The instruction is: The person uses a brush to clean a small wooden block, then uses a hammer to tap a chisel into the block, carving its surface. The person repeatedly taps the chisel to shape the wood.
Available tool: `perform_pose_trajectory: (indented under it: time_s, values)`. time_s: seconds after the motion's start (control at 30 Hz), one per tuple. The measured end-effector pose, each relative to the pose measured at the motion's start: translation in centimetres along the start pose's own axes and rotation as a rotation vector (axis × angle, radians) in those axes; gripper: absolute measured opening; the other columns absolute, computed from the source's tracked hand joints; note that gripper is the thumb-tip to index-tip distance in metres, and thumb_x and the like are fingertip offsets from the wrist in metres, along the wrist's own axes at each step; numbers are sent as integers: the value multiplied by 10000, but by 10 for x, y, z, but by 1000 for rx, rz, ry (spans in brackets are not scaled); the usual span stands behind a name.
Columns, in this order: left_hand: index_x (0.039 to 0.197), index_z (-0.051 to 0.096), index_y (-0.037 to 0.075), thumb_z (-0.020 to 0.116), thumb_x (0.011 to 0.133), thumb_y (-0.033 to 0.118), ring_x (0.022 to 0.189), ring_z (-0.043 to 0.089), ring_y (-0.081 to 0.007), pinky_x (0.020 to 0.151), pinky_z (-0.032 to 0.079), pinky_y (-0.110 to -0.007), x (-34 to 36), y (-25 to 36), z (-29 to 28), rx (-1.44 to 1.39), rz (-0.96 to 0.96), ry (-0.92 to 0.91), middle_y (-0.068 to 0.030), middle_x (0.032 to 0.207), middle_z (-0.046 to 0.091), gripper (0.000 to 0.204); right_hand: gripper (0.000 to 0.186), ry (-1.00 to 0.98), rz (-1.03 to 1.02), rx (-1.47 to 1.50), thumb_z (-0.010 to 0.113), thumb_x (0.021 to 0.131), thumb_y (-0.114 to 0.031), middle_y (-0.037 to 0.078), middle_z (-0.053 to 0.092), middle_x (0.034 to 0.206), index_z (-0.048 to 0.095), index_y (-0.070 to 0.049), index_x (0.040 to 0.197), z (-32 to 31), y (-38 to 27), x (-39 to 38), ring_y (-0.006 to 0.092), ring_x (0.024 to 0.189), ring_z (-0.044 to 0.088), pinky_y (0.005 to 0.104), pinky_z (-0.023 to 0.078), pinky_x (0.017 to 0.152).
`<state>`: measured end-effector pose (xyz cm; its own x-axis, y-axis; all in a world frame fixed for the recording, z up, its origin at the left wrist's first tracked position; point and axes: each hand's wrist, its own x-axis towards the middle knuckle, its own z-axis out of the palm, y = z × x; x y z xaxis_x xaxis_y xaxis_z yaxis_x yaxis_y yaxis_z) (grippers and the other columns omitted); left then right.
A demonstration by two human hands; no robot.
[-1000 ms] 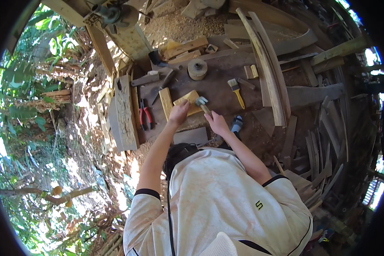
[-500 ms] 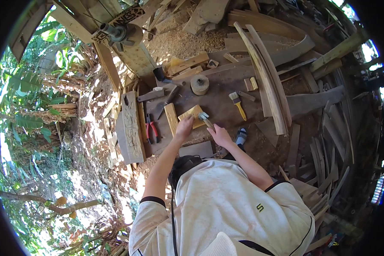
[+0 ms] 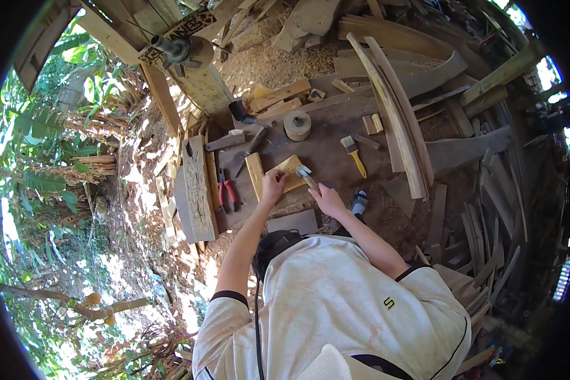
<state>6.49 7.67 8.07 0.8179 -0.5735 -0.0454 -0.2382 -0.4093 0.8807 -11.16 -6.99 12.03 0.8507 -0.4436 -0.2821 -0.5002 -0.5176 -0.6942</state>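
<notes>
A small rectangular wooden block (image 3: 291, 166) lies slanted on the dark workbench. My left hand (image 3: 273, 186) is at the block's near left part, fingers drawn together; whatever they pinch is too small to make out. In my right hand (image 3: 328, 199) is the wooden handle of a hammer (image 3: 305, 175), its metal head over the right end of the block. Just left of my left hand, a second wooden block (image 3: 254, 175) rests on the bench.
Red-handled pliers (image 3: 227, 190) lie by a carved plank (image 3: 198, 190) at the left. A round tin (image 3: 297, 125) stands behind the blocks. Rightward are a yellow-handled paintbrush (image 3: 354, 156) and long curved boards (image 3: 389, 114). Scrap wood (image 3: 481, 240) is piled farther right.
The fingers of my left hand have shifted slightly on the block. The hammer stays close above the block's right end, almost unmoved.
</notes>
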Motion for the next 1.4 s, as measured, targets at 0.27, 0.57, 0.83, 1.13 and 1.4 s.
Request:
perform_pose_trajectory:
  time_s: [0.27, 0.57, 0.83, 1.13, 1.4]
  values:
    - [920, 736, -12, 767, 891, 138, 715, 720, -257, 671, 561, -374, -1, 4, 1, 35, 36, 23, -158, 819, 729, 156, 563, 0, 5, 9, 542, 1038, -495, 335, 693, 922, 624, 49, 1159, -1, -2, -1, 522, 905, 673, 583, 535, 785]
    - [927, 745, -11, 765, 896, 158, 713, 722, -270, 669, 558, -385, -1, 0, 2, 46, 32, 22, -164, 827, 739, 173, 556, -18, 12, 9, 535, 1040, -507, 328, 697, 918, 620, 27, 1170, -4, -5, -1, 512, 904, 682, 589, 537, 791]
    - [927, 746, -6, 769, 890, 157, 717, 721, -266, 671, 560, -389, -1, 0, 3, 54, 44, 35, -157, 828, 737, 169, 517, -25, 19, 26, 543, 1037, -495, 319, 696, 928, 625, 13, 1088, -3, -3, 0, 523, 916, 668, 592, 526, 794]
    - [933, 747, -6, 771, 889, 157, 726, 724, -262, 678, 563, -379, -1, 1, 3, 54, 43, 21, -153, 835, 734, 170, 522, -26, 37, 31, 547, 1035, -496, 320, 697, 946, 630, 16, 1102, -3, -3, -1, 520, 931, 669, 585, 526, 799]
    - [926, 747, -1, 770, 892, 162, 711, 720, -262, 666, 560, -374, -2, 6, 2, 101, 82, 12, -150, 806, 726, 168, 532, -19, 40, 67, 544, 1041, -491, 320, 697, 950, 632, 28, 1119, -6, -9, -2, 519, 939, 670, 573, 527, 796]
